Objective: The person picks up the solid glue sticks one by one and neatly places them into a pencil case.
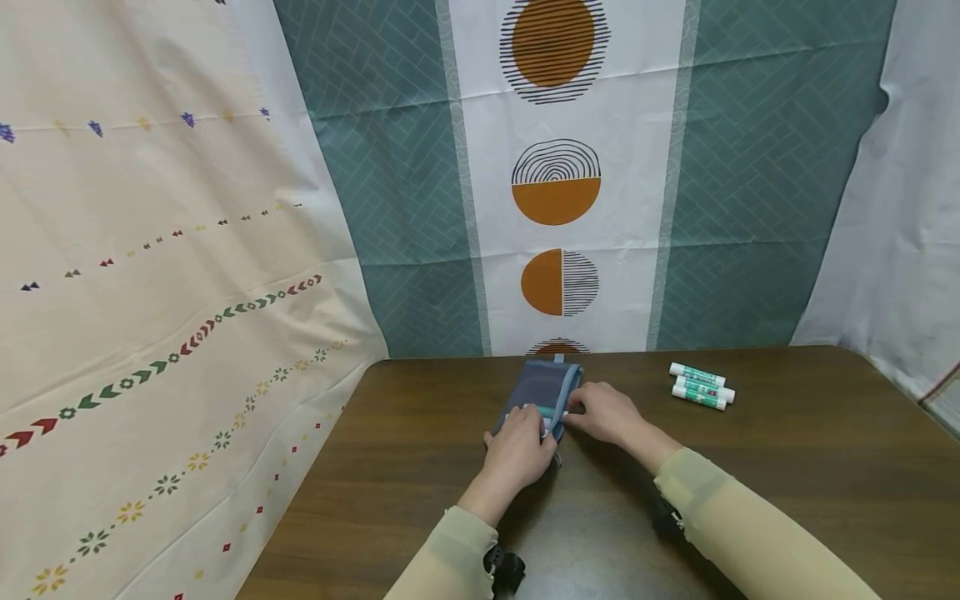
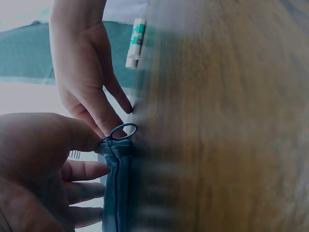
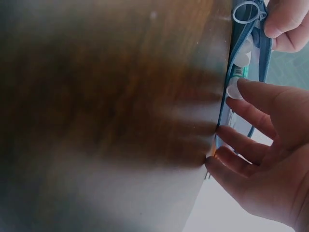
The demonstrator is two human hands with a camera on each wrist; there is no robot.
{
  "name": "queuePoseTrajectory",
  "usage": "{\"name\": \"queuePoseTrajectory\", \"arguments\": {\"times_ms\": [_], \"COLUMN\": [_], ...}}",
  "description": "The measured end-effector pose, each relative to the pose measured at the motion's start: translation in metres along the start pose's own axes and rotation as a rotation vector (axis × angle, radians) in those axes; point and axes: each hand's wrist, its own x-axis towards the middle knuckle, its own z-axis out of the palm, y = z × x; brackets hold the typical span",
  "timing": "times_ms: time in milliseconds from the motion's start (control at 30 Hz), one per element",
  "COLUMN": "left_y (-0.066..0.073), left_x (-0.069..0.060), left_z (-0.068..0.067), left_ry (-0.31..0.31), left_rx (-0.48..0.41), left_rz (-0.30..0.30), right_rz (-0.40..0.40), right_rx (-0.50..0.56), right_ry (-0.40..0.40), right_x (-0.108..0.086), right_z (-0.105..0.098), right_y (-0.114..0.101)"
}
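Observation:
A blue zip pouch lies near the table's far edge. My left hand grips its near end, thumb and fingers beside the zipper's ring pull. At the pouch's open side, my right hand pinches the white end of a glue stick between thumb and forefinger. This stick lies within the unzipped opening, its green label partly showing. White ends of other sticks show inside the pouch, near the ring. How many sticks lie deeper is hidden.
Three white-and-green glue sticks lie together on the brown wooden table, right of the pouch. A teal and white patterned cloth hangs behind the table's far edge. Pale cloth hangs along the left.

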Motion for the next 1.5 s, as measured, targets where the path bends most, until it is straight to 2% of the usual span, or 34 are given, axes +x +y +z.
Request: {"name": "queuePoseTrajectory", "arguments": {"times_ms": [267, 1000, 1300, 1500], "left_y": [0.001, 0.001, 0.002, 0.002], "left_x": [-0.001, 0.000, 0.001, 0.000], "left_z": [-0.002, -0.001, -0.002, -0.002], "left_ry": [-0.002, -0.012, -0.017, -0.016], "left_rx": [0.010, 0.001, 0.005, 0.015], "left_rz": [0.007, -0.007, -0.005, -0.007], "right_rz": [-0.016, -0.098, -0.036, -0.040], "right_rx": [-0.010, 0.037, 0.150, 0.166], "right_ry": [0.025, 0.006, -0.049, -0.067], "right_x": [0.003, 0.002, -0.003, -0.012], "right_z": [0.004, 0.003, 0.000, -0.007], "right_y": [-0.003, -0.001, 0.010, 0.019]}}
